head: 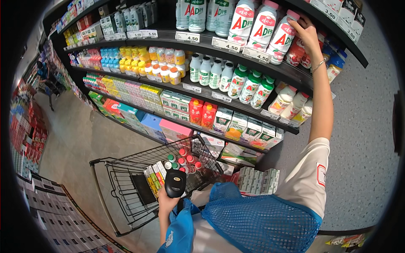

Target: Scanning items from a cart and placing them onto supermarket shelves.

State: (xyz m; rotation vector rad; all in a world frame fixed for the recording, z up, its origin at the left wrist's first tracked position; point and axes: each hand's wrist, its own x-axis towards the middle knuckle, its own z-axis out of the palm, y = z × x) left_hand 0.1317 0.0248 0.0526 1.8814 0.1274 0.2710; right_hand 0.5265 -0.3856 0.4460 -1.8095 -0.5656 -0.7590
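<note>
My left hand [167, 200] grips a black handheld barcode scanner [176, 183] over the shopping cart. On the upper shelf, my right hand [305, 33] is at the neck of a white milk-drink bottle with a pink cap [280, 39]. The thumb lies against the bottle's upper side, and the fingers are partly hidden behind it. The bottle stands upright at the right end of a row of matching bottles [262, 27]. Close by on the right are red-labelled bottles [295, 50], partly covered by my hand and forearm.
The wire shopping cart [126, 177] holds red- and green-capped bottles [190, 159] and small cartons [155, 177]. Lower shelves carry green-capped bottles [254, 85] and juice cartons [232, 121]. Stacked cartons [258, 180] sit near the shelf base. A person [44, 74] is far down the aisle.
</note>
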